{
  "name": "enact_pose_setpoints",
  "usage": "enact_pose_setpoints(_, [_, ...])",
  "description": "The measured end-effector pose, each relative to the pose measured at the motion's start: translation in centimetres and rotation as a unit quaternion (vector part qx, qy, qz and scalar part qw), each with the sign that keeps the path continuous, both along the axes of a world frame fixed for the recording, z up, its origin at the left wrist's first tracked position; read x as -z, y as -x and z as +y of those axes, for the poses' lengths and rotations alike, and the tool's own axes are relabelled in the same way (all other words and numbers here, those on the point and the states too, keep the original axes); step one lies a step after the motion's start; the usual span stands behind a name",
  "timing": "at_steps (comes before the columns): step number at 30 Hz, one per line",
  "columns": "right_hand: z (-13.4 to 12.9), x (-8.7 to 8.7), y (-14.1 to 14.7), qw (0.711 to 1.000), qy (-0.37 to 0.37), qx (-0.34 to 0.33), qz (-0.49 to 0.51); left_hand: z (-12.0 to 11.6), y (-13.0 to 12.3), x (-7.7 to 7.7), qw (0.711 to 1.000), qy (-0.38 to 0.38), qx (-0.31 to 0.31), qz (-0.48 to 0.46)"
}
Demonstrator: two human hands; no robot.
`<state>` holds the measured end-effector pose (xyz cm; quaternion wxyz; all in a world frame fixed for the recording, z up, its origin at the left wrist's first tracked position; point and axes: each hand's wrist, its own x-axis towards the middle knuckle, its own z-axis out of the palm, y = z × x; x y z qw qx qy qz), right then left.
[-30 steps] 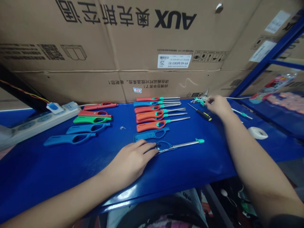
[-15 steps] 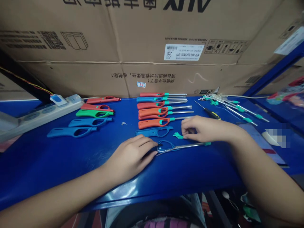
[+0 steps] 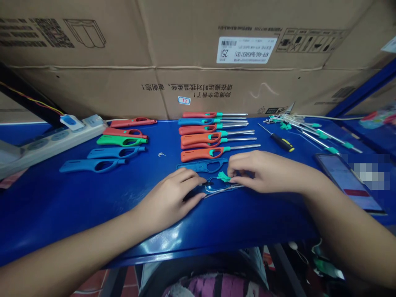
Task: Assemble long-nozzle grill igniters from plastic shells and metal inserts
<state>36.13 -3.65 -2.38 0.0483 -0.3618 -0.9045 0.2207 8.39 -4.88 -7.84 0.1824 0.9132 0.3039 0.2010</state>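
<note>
My left hand (image 3: 173, 194) is closed around the handle end of an opened blue lighter shell (image 3: 229, 189), covering most of that end. Inside the shell show a thin white wire and a small dark part, and a metal rod (image 3: 220, 191) runs along it to the right. Between the fingertips of my right hand (image 3: 262, 170) is a green plastic trigger (image 3: 222, 177), just above the shell's finger loop. The matching blue shell half (image 3: 201, 166) lies right behind, with nothing touching it but the table.
Several assembled long lighters (image 3: 201, 155) lie stacked behind. Loose coloured shells (image 3: 93, 166) and a power strip (image 3: 58, 138) are at left. At right are a screwdriver (image 3: 282, 142), rods with green pieces (image 3: 321, 134) and a phone (image 3: 349, 183). Tiny pins (image 3: 161, 154) lie mid-table. A cardboard box (image 3: 123, 90) stands behind.
My right hand has moved left with the green trigger, bringing it over the shell's loop. My left hand stays on the shell. The camera view has shifted a little.
</note>
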Motion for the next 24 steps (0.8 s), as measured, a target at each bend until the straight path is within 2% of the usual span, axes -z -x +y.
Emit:
enact_pose_setpoints(5, [-0.8, 0.5, 1.3, 0.997, -0.035, -0.023, -0.066, -0.1, -0.2, 0.1, 1.0, 0.017, -0.007, -0.007])
enact_pose_setpoints(10, [-0.6, 1.1, 1.8, 0.995, -0.073, -0.037, -0.064, -0.3, -0.1, 0.1, 0.999, 0.032, -0.023, -0.004])
enact_pose_setpoints(24, [-0.9, 1.3, 2.1, 0.987, -0.105, -0.052, -0.114, -0.4, -0.2, 0.1, 0.999, 0.043, -0.033, -0.006])
